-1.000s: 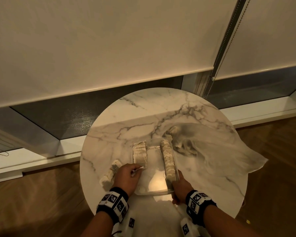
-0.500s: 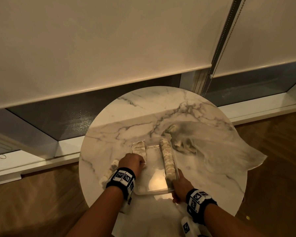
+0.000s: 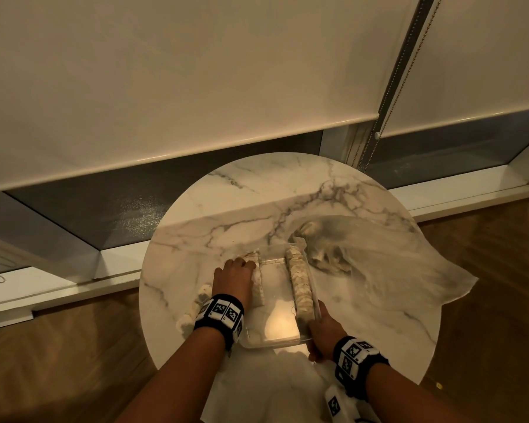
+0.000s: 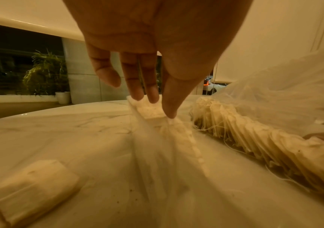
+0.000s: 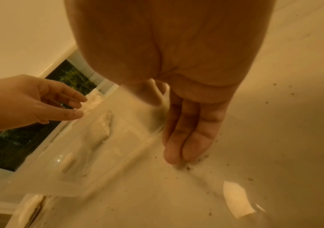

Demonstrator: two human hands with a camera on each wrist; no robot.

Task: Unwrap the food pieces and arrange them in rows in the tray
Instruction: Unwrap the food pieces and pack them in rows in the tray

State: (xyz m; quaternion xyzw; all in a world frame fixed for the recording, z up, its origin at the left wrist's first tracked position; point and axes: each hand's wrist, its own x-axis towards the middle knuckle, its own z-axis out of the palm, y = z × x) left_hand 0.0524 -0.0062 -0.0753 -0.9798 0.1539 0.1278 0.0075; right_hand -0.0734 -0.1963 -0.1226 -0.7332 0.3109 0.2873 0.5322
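Note:
A clear plastic tray (image 3: 275, 343) sits on the round marble table (image 3: 287, 184). It holds a long row of pale food pieces (image 3: 301, 285) on its right side and a shorter row (image 3: 259, 282) on its left. My left hand (image 3: 235, 276) reaches over the tray's left wall. Its straight fingers (image 4: 137, 94) and thumb touch the top of the far pieces (image 4: 149, 111) of the short row. My right hand (image 3: 322, 334) holds the tray's near right corner. The fingers (image 5: 194, 138) lie straight outside the wall (image 5: 59, 177), and the thumb shows blurred through it.
Several loose wrapped pieces (image 3: 196, 303) lie on the table left of the tray, near the edge. A crumpled clear plastic bag (image 3: 379, 270) spreads over the table's right side and hangs past the rim. Dark crumbs (image 5: 188, 167) dot the surface.
My left hand carried a white piece from the tray's near left side forward to the far end of the short row. The right hand stayed on the tray corner.

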